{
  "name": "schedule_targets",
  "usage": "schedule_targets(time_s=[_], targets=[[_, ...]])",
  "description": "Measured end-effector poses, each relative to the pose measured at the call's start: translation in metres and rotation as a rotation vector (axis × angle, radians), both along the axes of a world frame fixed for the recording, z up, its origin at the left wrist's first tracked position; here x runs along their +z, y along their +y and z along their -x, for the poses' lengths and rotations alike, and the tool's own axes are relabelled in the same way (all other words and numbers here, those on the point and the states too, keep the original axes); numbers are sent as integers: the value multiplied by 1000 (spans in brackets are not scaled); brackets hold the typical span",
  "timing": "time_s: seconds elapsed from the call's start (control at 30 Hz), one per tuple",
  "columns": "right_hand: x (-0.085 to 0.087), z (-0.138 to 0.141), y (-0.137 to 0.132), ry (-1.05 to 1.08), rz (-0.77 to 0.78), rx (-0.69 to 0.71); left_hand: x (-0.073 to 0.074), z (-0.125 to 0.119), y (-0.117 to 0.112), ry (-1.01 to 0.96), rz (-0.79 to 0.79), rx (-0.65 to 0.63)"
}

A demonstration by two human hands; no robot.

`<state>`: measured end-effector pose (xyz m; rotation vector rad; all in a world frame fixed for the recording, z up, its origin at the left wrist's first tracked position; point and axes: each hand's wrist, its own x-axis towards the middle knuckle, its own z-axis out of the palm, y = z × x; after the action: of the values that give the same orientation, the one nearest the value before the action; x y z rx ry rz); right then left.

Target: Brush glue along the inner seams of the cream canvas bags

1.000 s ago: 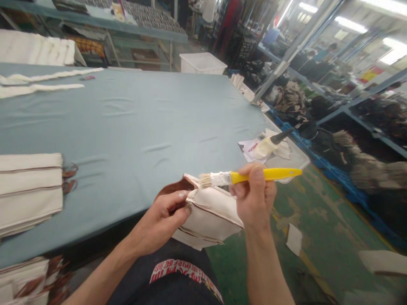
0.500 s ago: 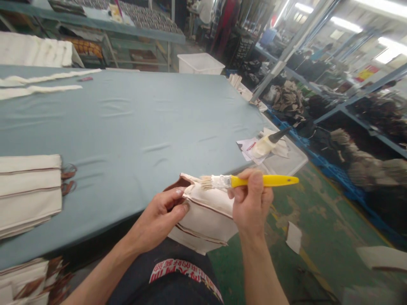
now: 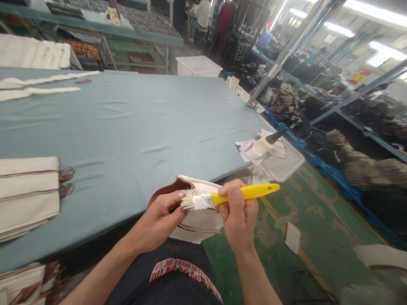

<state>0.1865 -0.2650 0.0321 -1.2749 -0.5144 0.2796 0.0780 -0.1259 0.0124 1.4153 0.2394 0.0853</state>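
Note:
My right hand is closed round the yellow handle of a paintbrush. The brush's metal band is coated with something white, and its pale bristles point left, over the near edge of a cream fabric piece. That piece has dark brown stripes and a brown inner side showing at its upper left. With thumb and fingers, my left hand pinches its left edge, close to the bristle tips. The piece is held off the front edge of the table, above my lap. My hands and the brush cover part of it.
The table has a blue-grey cover. Striped cream pieces are stacked on its left. A pale container with a dark-handled brush stands by the right edge, over a translucent bin. A white crate is beyond the far edge.
The brush has moved left and slightly down, from the top of the fabric piece to its left edge by my left fingers. The piece has tilted, showing more of its brown inner side.

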Motion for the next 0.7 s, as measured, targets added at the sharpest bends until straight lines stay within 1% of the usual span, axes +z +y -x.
schedule_targets(time_s=[0.1, 0.23, 0.37, 0.43, 0.5, 0.57, 0.63, 0.7], targets=[[4, 5, -1, 7, -17, 17, 1, -3, 0, 17, 67, -4], [4, 11, 1, 11, -34, 26, 4, -7, 0, 40, 101, 15], [-4, 13, 5, -10, -42, 2, 4, -10, 2, 55, 152, 19], [-11, 12, 5, -65, -31, -27, 2, -10, 4, 59, 119, 26], [-18, 9, 4, -179, 15, -96, 0, -9, 6, 68, 44, 50], [-23, 3, 2, -372, 96, -169, 0, -8, 6, 91, 3, 53], [-24, -4, 1, -621, 170, -181, 1, -7, 6, 119, 31, 25], [-22, -13, 0, -860, 196, -162, 4, -6, 5, 122, 72, 17]])
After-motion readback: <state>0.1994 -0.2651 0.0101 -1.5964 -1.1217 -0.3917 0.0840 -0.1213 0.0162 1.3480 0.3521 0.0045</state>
